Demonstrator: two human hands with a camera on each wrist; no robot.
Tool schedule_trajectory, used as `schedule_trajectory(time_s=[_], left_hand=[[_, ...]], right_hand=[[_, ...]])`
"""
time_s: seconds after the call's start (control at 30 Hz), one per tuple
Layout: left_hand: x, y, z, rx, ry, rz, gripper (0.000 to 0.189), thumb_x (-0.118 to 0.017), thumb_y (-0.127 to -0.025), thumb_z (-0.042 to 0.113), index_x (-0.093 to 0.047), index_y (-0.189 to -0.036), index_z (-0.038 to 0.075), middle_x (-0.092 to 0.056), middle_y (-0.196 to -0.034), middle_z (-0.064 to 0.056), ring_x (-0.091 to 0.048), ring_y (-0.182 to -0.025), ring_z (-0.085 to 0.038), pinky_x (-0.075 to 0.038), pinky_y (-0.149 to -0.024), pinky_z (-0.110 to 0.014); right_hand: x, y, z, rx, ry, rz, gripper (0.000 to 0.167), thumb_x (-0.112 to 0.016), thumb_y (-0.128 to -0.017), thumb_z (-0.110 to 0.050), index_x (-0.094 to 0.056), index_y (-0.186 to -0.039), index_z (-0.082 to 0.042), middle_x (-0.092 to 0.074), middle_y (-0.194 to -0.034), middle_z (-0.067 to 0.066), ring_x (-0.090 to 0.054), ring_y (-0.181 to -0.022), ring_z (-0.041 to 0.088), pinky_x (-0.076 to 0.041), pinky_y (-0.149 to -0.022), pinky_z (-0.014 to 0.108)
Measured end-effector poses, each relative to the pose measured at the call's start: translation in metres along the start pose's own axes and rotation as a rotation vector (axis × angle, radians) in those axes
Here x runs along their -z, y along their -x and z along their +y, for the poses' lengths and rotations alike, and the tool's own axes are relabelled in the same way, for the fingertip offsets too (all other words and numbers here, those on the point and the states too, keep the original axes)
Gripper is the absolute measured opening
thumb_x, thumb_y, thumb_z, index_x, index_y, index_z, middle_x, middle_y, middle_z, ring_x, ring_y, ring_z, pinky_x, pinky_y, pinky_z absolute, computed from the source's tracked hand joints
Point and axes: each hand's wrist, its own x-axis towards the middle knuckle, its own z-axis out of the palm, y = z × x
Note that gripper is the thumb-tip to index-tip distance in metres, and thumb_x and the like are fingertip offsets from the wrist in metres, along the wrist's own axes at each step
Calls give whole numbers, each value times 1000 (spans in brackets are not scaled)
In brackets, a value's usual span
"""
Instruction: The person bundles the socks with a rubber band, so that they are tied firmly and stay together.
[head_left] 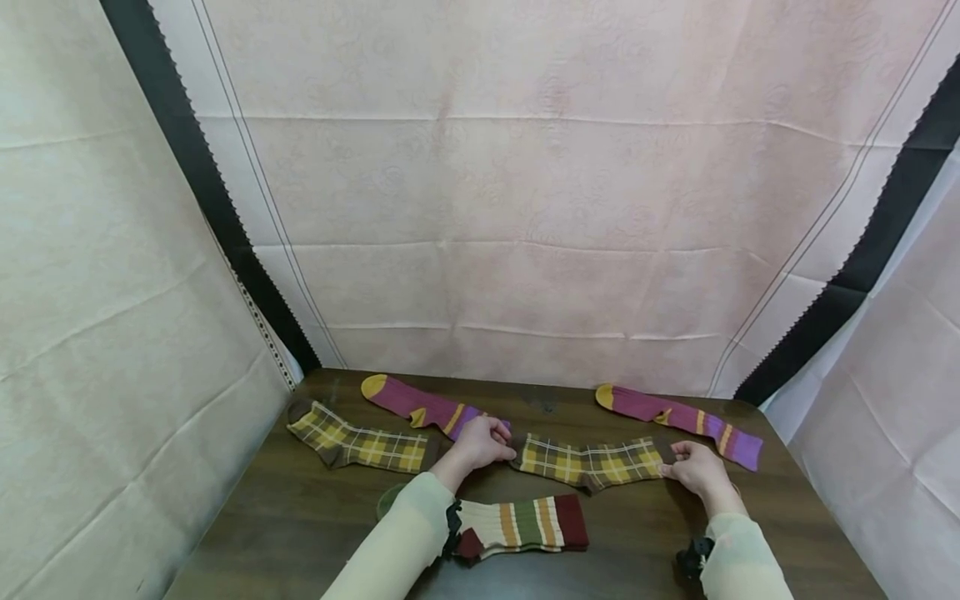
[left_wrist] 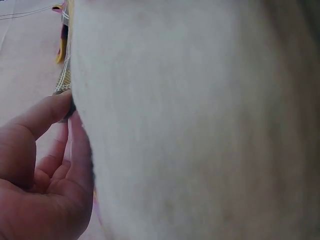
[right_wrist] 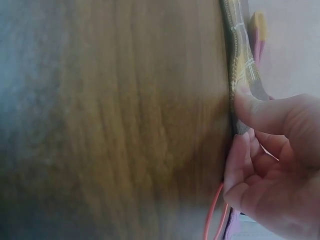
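A yellow-and-brown plaid sock (head_left: 592, 461) lies flat across the right middle of the table. My left hand (head_left: 482, 442) pinches its dark toe end between thumb and fingers, as the left wrist view also shows. At the other end, my right hand (head_left: 699, 468) pinches the brown cuff, thumb on top and fingers below in the right wrist view. A second plaid sock (head_left: 367, 446) lies to the left. Beneath my left forearm is a cream sock (head_left: 525, 523) with striped bands and a maroon cuff, partly hidden by the sleeve.
Two purple socks with yellow toes lie farther back, one at left (head_left: 405, 400) and one at right (head_left: 675, 417). The dark wooden table (head_left: 630, 575) ends at pale cloth walls (head_left: 525, 208) behind and on both sides. A pale blurred surface (left_wrist: 200, 120) fills most of the left wrist view.
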Motion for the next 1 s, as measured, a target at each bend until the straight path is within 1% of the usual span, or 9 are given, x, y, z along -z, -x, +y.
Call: schedule_trajectory(time_s=[0.13,0.27,0.4,0.5,0.57,0.6,0.73,0.83,1.0], left_hand=[[0,-1,1,-6,-18,9,22,-92,-84,6,-74,-98,5,-67,-84,0,-61,-76,-15,-54,-69,-30],[-1,1,3,-41,-55,16,23,-91,-83,3,-74,-98,4,-67,-84,-1,-61,-76,-14,-55,-72,-32],[0,3,7,-53,-71,-8,20,-88,-85,1,-74,-99,1,-67,-83,-2,-63,-75,-14,-56,-71,-31],[1,4,8,-37,-42,-36,15,-83,-90,1,-73,-101,-1,-67,-85,-4,-67,-73,-15,-58,-70,-32],[3,5,10,-21,-9,-48,13,-81,-93,1,-73,-102,-1,-67,-89,-5,-69,-73,-16,-60,-70,-32],[3,6,10,-12,11,-52,12,-80,-94,1,-72,-103,-1,-68,-92,-7,-70,-73,-17,-60,-70,-33],[6,7,14,6,78,-56,10,-78,-96,3,-72,-104,1,-69,-103,-9,-71,-79,-19,-62,-74,-35],[7,8,16,-1,146,-75,11,-76,-98,3,-70,-107,0,-69,-103,-9,-72,-84,-21,-64,-78,-38],[12,10,19,-26,270,-88,15,-73,-101,3,-68,-113,-3,-69,-99,-11,-74,-84,-25,-65,-79,-44]], right_hand=[[1,1,-2,12,26,-9,57,-84,-90,-18,-58,-126,18,-62,-121,38,-60,-112,51,-47,-100,63],[1,-3,1,46,74,-19,59,-85,-88,-25,-61,-124,15,-66,-118,35,-63,-109,50,-51,-96,59],[1,-7,9,60,99,-13,59,-84,-89,-32,-65,-123,12,-70,-115,31,-65,-106,46,-54,-92,55],[1,-5,6,56,73,-11,57,-79,-94,-33,-65,-124,13,-69,-119,32,-64,-111,48,-52,-96,59],[4,1,-1,61,40,-20,54,-76,-97,-31,-64,-125,14,-67,-121,34,-63,-112,49,-50,-97,62],[4,1,-2,53,37,-1,51,-76,-98,-30,-66,-122,13,-69,-118,32,-64,-109,45,-52,-95,58],[8,5,-2,50,-21,17,44,-71,-102,-28,-65,-124,10,-67,-121,30,-62,-105,39,-52,-89,50],[12,9,-4,50,-123,-3,46,-65,-108,-27,-58,-132,12,-63,-126,32,-62,-106,36,-54,-85,44],[17,16,-17,38,-312,-7,47,-62,-111,-25,-51,-138,13,-61,-130,30,-65,-102,21,-61,-81,34]])
